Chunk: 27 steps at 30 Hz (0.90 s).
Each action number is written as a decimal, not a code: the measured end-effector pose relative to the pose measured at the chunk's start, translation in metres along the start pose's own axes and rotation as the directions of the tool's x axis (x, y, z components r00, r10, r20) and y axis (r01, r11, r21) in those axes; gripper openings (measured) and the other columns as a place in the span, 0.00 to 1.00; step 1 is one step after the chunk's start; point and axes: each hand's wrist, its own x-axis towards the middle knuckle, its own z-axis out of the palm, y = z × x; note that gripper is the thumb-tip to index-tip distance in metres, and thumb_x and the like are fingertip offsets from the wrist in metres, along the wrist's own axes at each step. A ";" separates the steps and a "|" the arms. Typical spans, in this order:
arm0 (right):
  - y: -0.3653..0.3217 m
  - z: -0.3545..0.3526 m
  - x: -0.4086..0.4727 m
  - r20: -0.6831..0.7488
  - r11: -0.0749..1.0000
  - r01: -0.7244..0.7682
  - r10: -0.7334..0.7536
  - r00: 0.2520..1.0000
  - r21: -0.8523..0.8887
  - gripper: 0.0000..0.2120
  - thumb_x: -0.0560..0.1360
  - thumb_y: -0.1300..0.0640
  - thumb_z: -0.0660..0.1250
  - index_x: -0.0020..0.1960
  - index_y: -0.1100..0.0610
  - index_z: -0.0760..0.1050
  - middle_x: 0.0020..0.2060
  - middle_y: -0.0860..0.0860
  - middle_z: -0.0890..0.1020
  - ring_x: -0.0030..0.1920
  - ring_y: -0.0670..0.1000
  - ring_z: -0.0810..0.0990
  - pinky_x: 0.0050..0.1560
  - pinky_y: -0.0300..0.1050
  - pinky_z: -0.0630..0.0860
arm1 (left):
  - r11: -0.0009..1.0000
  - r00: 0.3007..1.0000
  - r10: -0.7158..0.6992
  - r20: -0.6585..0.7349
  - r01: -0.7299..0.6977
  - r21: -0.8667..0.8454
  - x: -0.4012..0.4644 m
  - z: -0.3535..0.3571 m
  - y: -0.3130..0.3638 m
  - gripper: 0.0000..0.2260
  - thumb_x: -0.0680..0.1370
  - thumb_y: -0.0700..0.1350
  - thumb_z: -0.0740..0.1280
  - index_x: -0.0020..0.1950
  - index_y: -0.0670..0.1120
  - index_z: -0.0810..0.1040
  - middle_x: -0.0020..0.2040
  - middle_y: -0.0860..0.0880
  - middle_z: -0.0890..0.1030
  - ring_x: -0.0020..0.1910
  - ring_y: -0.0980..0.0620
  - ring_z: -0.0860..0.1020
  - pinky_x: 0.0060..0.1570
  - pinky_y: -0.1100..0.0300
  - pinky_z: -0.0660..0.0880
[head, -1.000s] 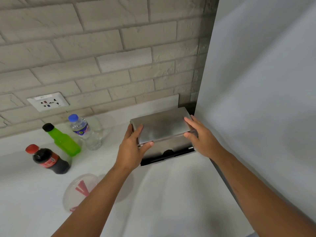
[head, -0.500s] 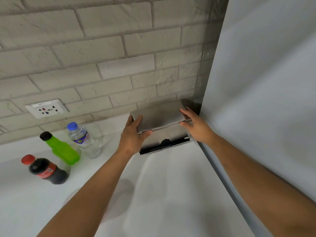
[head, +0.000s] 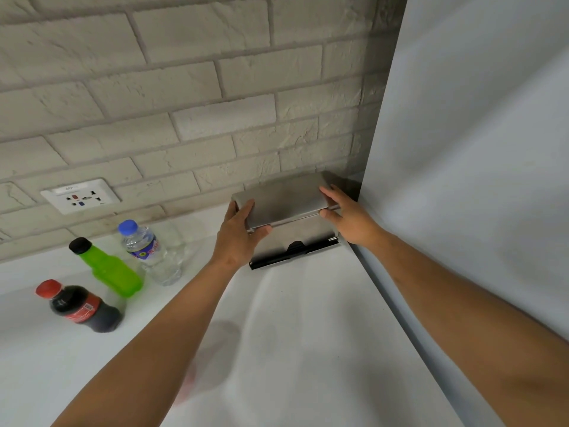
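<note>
A white counter [head: 308,334] is seen running back to a wall of pale painted brick [head: 184,87], and it is closed off on one side by a tall white panel [head: 477,149]. A steel box [head: 286,198] is found in the corner, just beside the panel and close against the brick.

The box is held at both ends. The left hand [head: 237,238] is closed on the end away from the panel, with its fingers laid on the top and its thumb hooked under the front edge. The right hand [head: 351,220] is closed on the end nearest the panel, fingers on top and thumb at the front edge.

The box is made of brushed grey metal, with a flat, dully shining top. A black strip with a small black tab at its middle is carried along the foot of its front face.

Well away from the panel, three bottles are grouped on the counter: a clear water bottle [head: 151,251] with a blue cap, a green bottle [head: 110,271] with a black cap, and, farthest from the panel, a dark cola bottle [head: 83,308] with a red cap. A white wall socket [head: 80,196] is set in the brick above them.
</note>
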 end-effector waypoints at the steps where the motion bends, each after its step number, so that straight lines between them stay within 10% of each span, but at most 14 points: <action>1: -0.002 0.000 -0.001 0.006 1.000 -0.003 0.003 1.000 -0.006 0.29 0.84 0.52 0.65 0.82 0.44 0.58 0.83 0.48 0.57 0.79 0.55 0.65 0.72 0.46 0.64 | 1.000 1.000 0.001 0.008 -0.001 0.011 0.000 0.000 0.000 0.37 0.79 0.58 0.73 0.84 0.54 0.60 0.87 0.47 0.53 0.82 0.46 0.62 0.77 0.52 0.64; 7: -0.014 -0.003 -0.036 -0.079 0.998 -0.032 0.027 0.997 -0.062 0.31 0.83 0.49 0.65 0.83 0.46 0.57 0.84 0.51 0.55 0.82 0.56 0.59 0.72 0.44 0.58 | 0.989 0.999 -0.003 0.044 -0.004 0.147 -0.016 -0.006 -0.005 0.39 0.81 0.61 0.68 0.86 0.54 0.53 0.87 0.47 0.48 0.80 0.44 0.67 0.73 0.52 0.68; 11: -0.024 -0.006 -0.091 -0.126 0.999 0.037 -0.041 0.991 -0.033 0.24 0.82 0.51 0.67 0.77 0.51 0.69 0.79 0.51 0.67 0.78 0.52 0.66 0.70 0.36 0.60 | 0.978 0.995 0.099 -0.005 -0.096 0.185 -0.057 -0.015 -0.004 0.32 0.80 0.57 0.71 0.82 0.52 0.65 0.84 0.45 0.62 0.77 0.43 0.71 0.71 0.49 0.71; 18: -0.043 0.006 -0.195 -0.009 0.989 -0.003 0.005 1.000 0.150 0.17 0.81 0.49 0.68 0.70 0.46 0.77 0.62 0.39 0.81 0.61 0.39 0.81 0.64 0.34 0.73 | 0.976 0.942 0.206 0.263 -0.216 0.008 -0.157 -0.022 -0.004 0.21 0.79 0.58 0.72 0.72 0.58 0.77 0.66 0.61 0.80 0.60 0.67 0.79 0.62 0.61 0.78; 27: -0.057 0.044 -0.280 0.058 0.975 -0.080 0.070 0.996 0.207 0.14 0.82 0.50 0.67 0.66 0.43 0.79 0.58 0.31 0.83 0.59 0.32 0.79 0.57 0.25 0.71 | 0.975 0.959 0.218 0.183 -0.205 -0.085 -0.237 -0.033 -0.029 0.16 0.80 0.53 0.73 0.68 0.60 0.79 0.63 0.67 0.80 0.59 0.65 0.80 0.59 0.70 0.75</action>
